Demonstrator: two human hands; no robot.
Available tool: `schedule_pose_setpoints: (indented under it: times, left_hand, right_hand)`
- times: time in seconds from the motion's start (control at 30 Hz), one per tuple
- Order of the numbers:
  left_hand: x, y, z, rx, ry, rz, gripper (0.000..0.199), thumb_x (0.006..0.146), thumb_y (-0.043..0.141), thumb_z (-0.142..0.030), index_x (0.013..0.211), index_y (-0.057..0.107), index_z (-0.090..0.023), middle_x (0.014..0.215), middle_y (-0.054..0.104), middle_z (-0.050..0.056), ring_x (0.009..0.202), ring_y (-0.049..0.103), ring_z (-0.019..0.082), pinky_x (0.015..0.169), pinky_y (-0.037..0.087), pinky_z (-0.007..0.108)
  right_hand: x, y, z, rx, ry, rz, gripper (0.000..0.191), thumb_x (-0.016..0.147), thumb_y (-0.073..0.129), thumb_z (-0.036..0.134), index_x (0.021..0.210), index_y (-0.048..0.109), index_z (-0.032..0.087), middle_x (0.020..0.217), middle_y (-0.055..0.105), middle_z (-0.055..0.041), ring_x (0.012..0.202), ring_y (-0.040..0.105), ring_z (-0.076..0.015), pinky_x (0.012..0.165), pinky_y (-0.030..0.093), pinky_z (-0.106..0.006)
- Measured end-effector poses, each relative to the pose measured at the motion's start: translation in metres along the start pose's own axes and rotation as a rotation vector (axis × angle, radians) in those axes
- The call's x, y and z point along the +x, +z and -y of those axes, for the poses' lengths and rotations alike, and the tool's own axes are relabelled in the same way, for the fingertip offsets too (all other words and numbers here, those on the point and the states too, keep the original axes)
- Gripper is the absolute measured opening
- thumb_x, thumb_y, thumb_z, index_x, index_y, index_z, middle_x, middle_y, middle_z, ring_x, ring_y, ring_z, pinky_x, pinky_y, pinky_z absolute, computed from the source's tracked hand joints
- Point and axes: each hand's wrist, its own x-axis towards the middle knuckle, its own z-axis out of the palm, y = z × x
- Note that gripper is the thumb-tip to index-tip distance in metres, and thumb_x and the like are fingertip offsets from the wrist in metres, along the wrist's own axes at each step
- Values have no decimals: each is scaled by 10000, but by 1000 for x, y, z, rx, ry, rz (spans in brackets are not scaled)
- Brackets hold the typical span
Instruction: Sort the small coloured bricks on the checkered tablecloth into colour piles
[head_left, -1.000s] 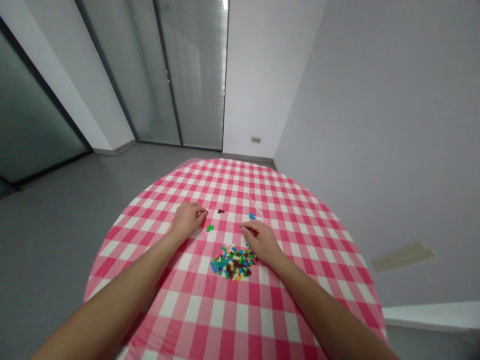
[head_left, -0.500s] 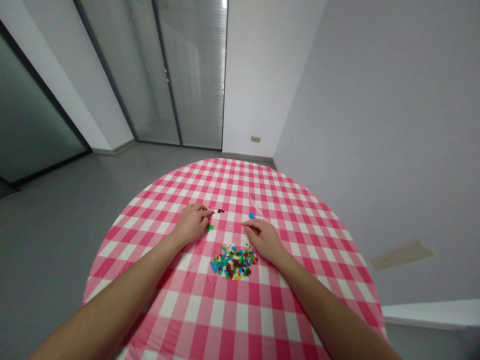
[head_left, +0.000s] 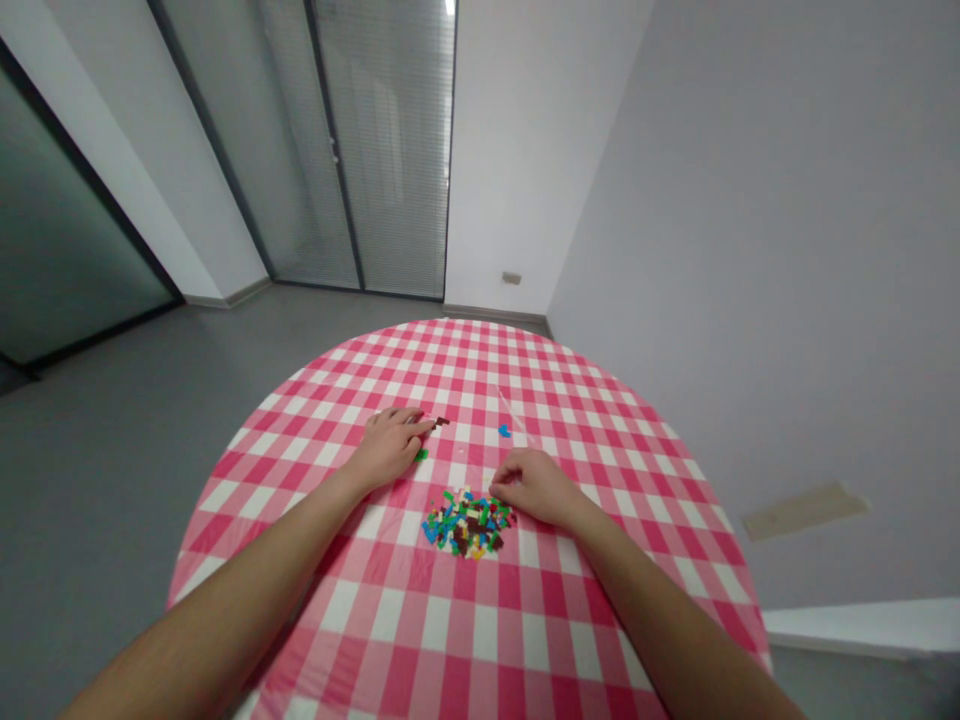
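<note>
My left hand (head_left: 390, 447) rests on the checked cloth, its fingertips reaching a small dark brown plastic brick (head_left: 442, 422). A tiny green brick (head_left: 421, 454) lies just beside that hand, partly hidden by it. My right hand (head_left: 534, 488) is curled at the upper right edge of a heap of several small multicoloured plastic bricks (head_left: 469, 525), its fingertips nearly touching the heap. A small blue brick (head_left: 504, 431) lies apart, beyond my right hand. Whether either hand pinches a tiny piece is hidden.
The bricks lie on a round table with a pink-and-white gingham cloth (head_left: 450, 640). Around it are a grey floor (head_left: 187, 400), plain walls and a glazed partition with blinds (head_left: 382, 150). No other person is in view.
My left hand has moved forward and right to the brown brick, covering more of the green one. My right hand has drawn back towards the heap and curled.
</note>
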Motion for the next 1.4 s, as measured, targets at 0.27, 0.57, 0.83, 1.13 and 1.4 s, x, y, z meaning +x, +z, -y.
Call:
schedule_pose_setpoints:
  times: [0.27, 0.57, 0.83, 1.13, 1.4]
  left_hand:
    - [0, 0, 2, -112, -33, -52, 414, 950, 382, -221, 1217, 694, -278, 1353, 608, 61, 1250, 514, 301, 1037, 389, 525]
    - [0, 2, 4, -146, -9, -54, 404, 937, 397, -225, 1173, 719, -282, 1323, 630, 55, 1237, 520, 289, 1047, 371, 533]
    - [0, 3, 4, -127, 0, -44, 419, 927, 399, -204, 1214, 696, -268, 1325, 626, 70, 1235, 522, 301, 1035, 384, 535]
    - [0, 0, 3, -130, -20, -37, 404, 932, 396, -216, 1184, 709, -245, 1314, 630, 76, 1231, 528, 300, 1038, 382, 532]
    - [0, 0, 3, -141, -19, -36, 410, 923, 392, -224, 1182, 708, -258, 1315, 630, 76, 1232, 529, 305, 1040, 383, 538]
  right_hand:
    - [1, 4, 1, -9, -25, -102, 105, 741, 650, 140, 683, 733, 168, 726, 733, -51, 675, 648, -167, 615, 444, -249]
    - [7, -14, -31, 58, 164, -378, 86, 770, 634, 178, 800, 714, 182, 800, 752, -61, 727, 678, -196, 666, 504, -289]
    - [10, -11, -48, -50, 163, -382, 91, 842, 600, 185, 869, 686, 171, 803, 732, -65, 731, 669, -193, 662, 493, -288]
    - [11, -12, -47, -295, 154, -347, 249, 938, 525, 184, 1084, 726, 165, 1044, 757, -126, 914, 696, -256, 807, 509, -357]
    - [10, -13, -47, -359, 34, -277, 252, 916, 529, 159, 946, 779, 168, 970, 756, -120, 905, 668, -247, 853, 503, -374]
